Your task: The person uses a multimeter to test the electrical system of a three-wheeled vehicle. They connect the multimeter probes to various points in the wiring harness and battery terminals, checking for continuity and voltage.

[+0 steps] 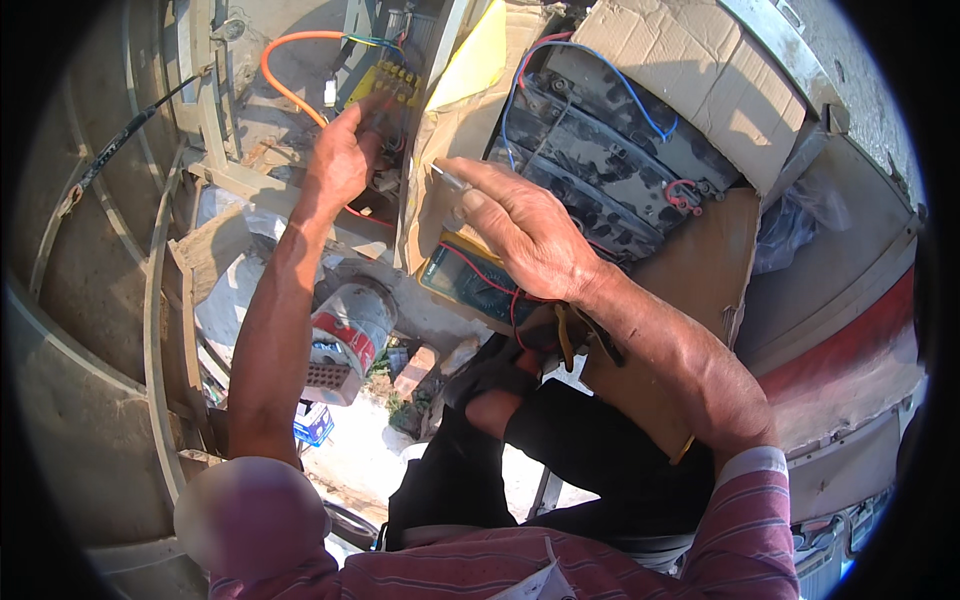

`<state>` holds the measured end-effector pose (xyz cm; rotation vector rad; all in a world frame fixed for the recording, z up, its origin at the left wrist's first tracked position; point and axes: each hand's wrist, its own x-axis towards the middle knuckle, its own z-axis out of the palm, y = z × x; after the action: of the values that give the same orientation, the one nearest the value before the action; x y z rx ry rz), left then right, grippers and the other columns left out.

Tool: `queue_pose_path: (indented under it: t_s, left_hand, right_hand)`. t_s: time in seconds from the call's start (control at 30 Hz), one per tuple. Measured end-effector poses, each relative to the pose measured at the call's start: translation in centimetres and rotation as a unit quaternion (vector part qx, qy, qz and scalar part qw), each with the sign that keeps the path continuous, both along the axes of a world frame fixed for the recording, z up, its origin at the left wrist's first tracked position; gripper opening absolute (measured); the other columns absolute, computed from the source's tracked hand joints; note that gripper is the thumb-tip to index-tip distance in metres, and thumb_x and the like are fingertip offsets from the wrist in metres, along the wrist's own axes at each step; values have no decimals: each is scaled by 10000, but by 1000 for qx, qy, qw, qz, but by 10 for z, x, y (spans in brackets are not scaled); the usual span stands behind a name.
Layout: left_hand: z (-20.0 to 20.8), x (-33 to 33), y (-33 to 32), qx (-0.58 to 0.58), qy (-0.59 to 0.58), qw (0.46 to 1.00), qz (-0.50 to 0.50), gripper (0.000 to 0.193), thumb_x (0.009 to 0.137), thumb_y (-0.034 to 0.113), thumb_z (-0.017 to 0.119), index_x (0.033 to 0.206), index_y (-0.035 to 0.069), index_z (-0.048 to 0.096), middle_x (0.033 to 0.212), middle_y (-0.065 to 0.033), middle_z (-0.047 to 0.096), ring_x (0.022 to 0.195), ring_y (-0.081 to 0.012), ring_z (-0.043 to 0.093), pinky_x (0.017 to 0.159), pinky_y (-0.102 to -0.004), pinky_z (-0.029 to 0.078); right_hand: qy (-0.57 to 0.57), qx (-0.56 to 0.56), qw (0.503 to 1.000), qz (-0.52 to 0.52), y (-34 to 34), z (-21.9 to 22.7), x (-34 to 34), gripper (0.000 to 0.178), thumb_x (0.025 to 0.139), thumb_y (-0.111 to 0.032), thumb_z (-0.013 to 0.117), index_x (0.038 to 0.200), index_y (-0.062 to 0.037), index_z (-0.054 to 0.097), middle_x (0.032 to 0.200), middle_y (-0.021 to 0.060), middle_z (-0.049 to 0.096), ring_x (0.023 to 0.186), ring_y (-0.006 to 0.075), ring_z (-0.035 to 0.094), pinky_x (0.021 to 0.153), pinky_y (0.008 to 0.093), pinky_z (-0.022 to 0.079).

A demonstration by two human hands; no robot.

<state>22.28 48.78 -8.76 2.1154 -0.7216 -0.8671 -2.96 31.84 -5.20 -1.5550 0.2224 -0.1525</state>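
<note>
My left hand (345,160) reaches to a yellow terminal block (392,80) with several wires on it. Its fingers are bent together there, and their tips are partly hidden. An orange cable (268,70) loops from beside this hand toward the block. Closer to me, my right hand (520,220) is closed around a slim silvery rod (449,178), which sticks out toward the left; its kind cannot be made out. Below that hand lies a dark multimeter (465,283) with a yellow edge and red leads. Yellow-handled pliers (566,340) are beside my right wrist.
Dark batteries (590,150) with blue and red wires sit in the compartment at right, partly under cardboard (690,60). A metal frame (255,185) crosses at left. Below are a white-and-red bucket (355,320), a brick (415,370) and a blue-and-white box (313,424).
</note>
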Motion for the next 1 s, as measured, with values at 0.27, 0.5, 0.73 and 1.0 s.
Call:
queue_pose_path:
  t_s: [0.27,0.5,0.73,1.0]
  left_hand:
    - [6,-4,-2,23,-25,999,1,502,942,-44,493,1428,37,594,1293,-156,705,1167,-241,677,998,-359,527]
    - [8,-7,-5,26,-39,999,-8,484,1004,-80,466,1469,26,547,1185,-66,702,911,-103,668,764,-267,565]
    - [3,-6,-4,4,-8,1000,3,481,984,-54,487,1455,12,551,1275,-124,704,1128,-184,668,947,-312,522]
    - [3,-10,-6,-1,31,999,34,465,1003,-29,488,1464,5,542,1305,-135,696,1197,-191,648,1029,-313,486]
  right_hand:
    - [15,10,1000,13,-6,-1,1,458,1121,-269,456,1481,6,522,1155,137,636,941,201,620,889,336,524]
    - [70,72,995,22,-19,-1,5,452,1125,-302,466,1439,11,554,1009,76,671,895,142,609,836,308,524]
    - [252,237,931,-116,-25,4,13,382,1083,-295,454,1154,29,643,986,122,706,737,177,603,694,334,496]
    - [331,421,819,-208,-40,-5,16,323,1067,-228,467,1197,19,629,908,70,647,661,106,510,565,268,431]
